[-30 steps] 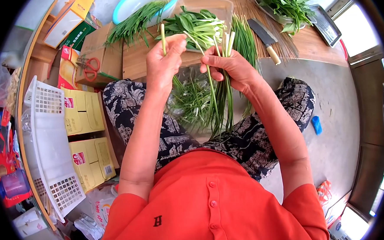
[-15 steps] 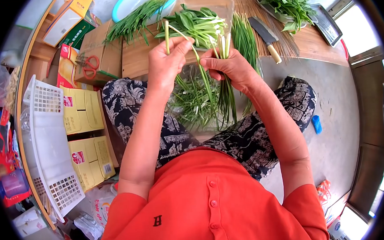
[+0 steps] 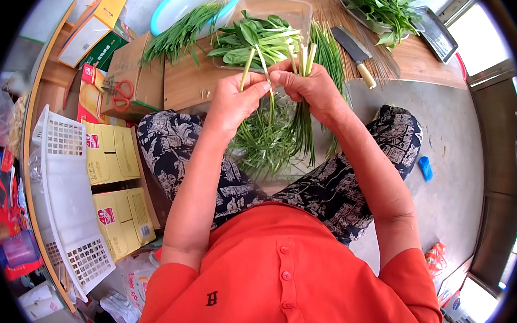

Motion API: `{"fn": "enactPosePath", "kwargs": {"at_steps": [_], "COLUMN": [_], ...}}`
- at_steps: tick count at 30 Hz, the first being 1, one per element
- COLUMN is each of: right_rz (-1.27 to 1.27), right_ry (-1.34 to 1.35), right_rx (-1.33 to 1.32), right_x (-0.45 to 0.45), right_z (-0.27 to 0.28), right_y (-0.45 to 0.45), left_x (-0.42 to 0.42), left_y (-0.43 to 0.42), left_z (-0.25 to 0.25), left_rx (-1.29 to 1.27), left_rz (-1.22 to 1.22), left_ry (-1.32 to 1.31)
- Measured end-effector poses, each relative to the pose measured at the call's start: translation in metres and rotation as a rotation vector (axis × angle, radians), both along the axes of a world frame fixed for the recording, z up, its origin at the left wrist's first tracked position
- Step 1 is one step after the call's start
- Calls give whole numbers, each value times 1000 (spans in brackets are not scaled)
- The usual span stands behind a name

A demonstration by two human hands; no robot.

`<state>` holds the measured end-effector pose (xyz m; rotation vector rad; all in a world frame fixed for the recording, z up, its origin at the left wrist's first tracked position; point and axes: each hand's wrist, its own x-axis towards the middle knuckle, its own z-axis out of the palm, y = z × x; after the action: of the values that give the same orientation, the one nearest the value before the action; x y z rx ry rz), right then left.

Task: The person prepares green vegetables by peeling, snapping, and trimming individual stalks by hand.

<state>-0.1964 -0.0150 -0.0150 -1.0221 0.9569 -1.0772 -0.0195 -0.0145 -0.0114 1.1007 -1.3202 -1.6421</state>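
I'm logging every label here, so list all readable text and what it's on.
"H", on the shirt.
Green box: characters, too small to read surely.
Yellow boxes: red labels and fine print, too small to read.
Bag: red print, too blurred and creased to read.

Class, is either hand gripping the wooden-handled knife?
No, the wide dark-bladed knife with a pale wooden handle lies on the brown wooden surface, apart from both hands.
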Motion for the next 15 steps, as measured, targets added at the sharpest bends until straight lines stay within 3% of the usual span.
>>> {"fn": "enactPosePath", "kwargs": {"at_steps": [4,10,15], "right_rz": [5,58,135], "right_ry": [2,27,-28], "right_rx": [-11,-24,-45], "right_x": [0,1,3], "right_z": [-4,1,8], "right_y": [-1,3,6], "left_x": [-3,-10,-13], "left_y": [3,-2,-2], "left_z": [1,6,15], "left_rx": [-26,-239,-174], "left_rz": [-7,246,219], "left_ry": [-79,37,64]}}
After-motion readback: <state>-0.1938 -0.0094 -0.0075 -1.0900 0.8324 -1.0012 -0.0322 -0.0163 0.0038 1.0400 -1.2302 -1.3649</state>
